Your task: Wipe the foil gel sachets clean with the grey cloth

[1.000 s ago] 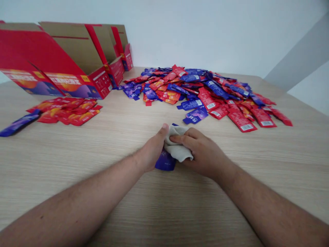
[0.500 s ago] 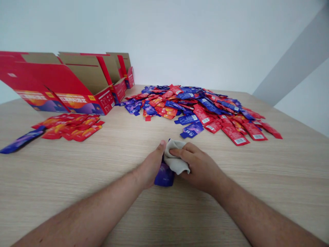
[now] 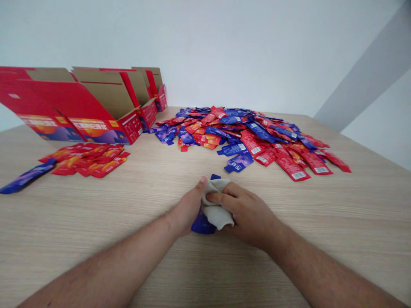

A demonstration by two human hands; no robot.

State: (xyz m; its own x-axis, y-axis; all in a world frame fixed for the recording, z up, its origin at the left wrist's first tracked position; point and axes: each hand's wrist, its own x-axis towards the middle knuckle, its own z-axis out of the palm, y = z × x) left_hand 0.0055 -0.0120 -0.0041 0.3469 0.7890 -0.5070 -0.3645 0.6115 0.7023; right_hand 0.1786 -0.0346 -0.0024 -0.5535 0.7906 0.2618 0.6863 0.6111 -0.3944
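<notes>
My left hand [image 3: 189,208] is closed on a blue-purple sachet [image 3: 203,225], with its thumb along the near side of the upper part. The sachet's notched tip and lower end show; its middle is covered. In my right hand [image 3: 248,211] is a bunched pale grey cloth [image 3: 218,214], pressed against the face of the sachet. Both hands meet just above the table, nearest to a loose blue sachet [image 3: 239,162] at the front of the heap.
A wide heap of red and blue sachets [image 3: 231,128] spreads across the back of the wooden table [image 3: 144,265]. Open red cardboard boxes [image 3: 96,124] stand at the back left. Before them lie several red sachets [image 3: 86,158] and a blue sachet [image 3: 27,175].
My right hand has slid the cloth slightly down and left along the sachet, uncovering its top tip. My left hand has hardly moved and still grips the sachet.
</notes>
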